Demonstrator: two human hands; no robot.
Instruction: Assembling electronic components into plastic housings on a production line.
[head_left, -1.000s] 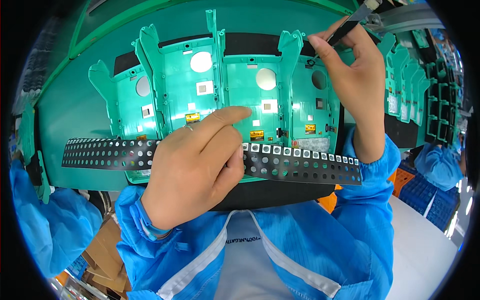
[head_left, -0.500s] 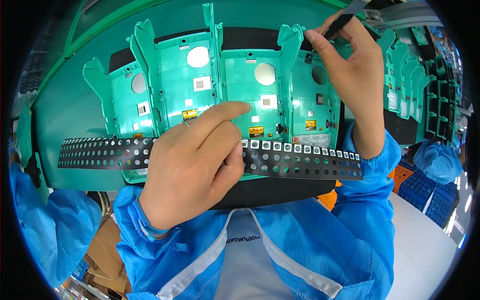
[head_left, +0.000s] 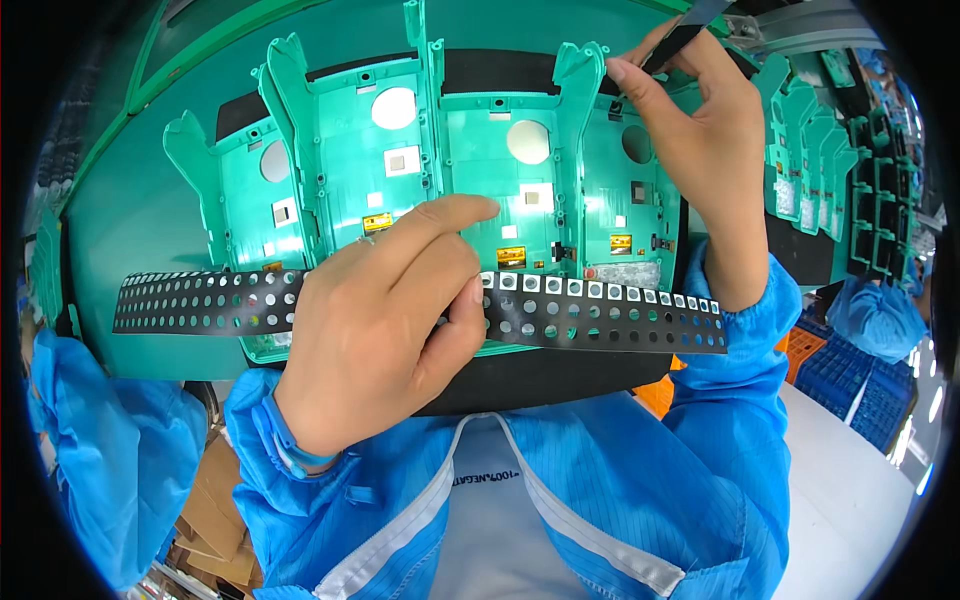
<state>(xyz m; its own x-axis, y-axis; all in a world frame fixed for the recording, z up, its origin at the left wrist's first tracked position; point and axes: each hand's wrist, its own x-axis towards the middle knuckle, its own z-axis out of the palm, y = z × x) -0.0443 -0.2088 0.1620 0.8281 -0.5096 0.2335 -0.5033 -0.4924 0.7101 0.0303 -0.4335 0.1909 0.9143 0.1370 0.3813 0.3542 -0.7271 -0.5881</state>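
My left hand [head_left: 385,330] is closed on a long black strip [head_left: 625,328] punched with rows of round holes. White square pads run along the strip's upper edge. Its index finger points over a green plastic shell [head_left: 480,135], one of several lying in a row. Up at the far right of that row, my right hand [head_left: 700,120] pinches a slim dark tool [head_left: 675,42] that looks like tweezers. Its tips are mostly hidden by the fingers, beside the upper end of the rightmost shell [head_left: 600,190]. The shells carry round silver discs, small square pads and orange patches inside.
Black foam [head_left: 550,385] lies under the shells on a green bench mat [head_left: 130,230]. More green shells [head_left: 810,160] stand at the right, by a dark rack. Blue crates [head_left: 850,375] sit at lower right. Another person's blue sleeve [head_left: 115,460] is at the left.
Both hands keep their grips and have hardly moved. The scene has shifted up slightly. The blue sleeve at the left has come a little further in.
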